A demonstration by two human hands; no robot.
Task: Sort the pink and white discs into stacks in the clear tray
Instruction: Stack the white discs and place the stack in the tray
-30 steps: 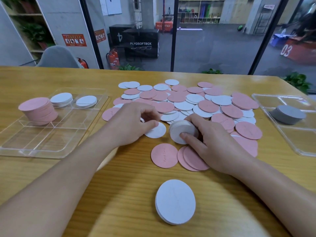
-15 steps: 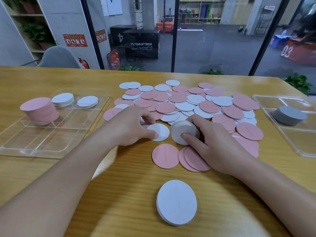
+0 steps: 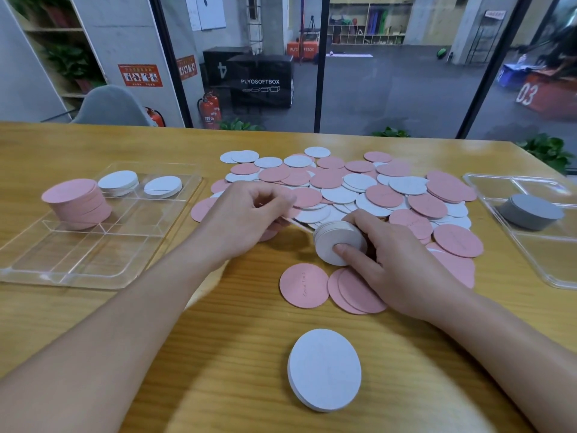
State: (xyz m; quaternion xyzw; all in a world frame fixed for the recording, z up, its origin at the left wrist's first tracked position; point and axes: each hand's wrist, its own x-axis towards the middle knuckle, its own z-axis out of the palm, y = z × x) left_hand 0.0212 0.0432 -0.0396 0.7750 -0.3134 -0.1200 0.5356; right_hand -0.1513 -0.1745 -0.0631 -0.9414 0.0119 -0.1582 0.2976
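A heap of loose pink and white discs [image 3: 359,185] covers the middle of the wooden table. My right hand [image 3: 393,260] grips a tilted stack of white discs [image 3: 338,242], thumb on its face. My left hand [image 3: 246,217] pinches a single white disc [image 3: 299,225] edge-on, its tip touching that stack. The clear tray [image 3: 93,260] lies at the left and holds a tall pink stack [image 3: 78,203] and two short white stacks [image 3: 118,182] [image 3: 163,186]. Nearest me lies a separate white stack [image 3: 324,368], with several pink discs [image 3: 304,285] beyond it.
A second clear tray [image 3: 549,260] at the right edge holds a grey stack of discs [image 3: 529,210]. The table's far edge runs along a glass wall. A grey chair [image 3: 109,106] stands behind the table at the left.
My left hand lifted the white disc off the table and brought it edge-on to the stack in my right hand. The right hand stayed in place.
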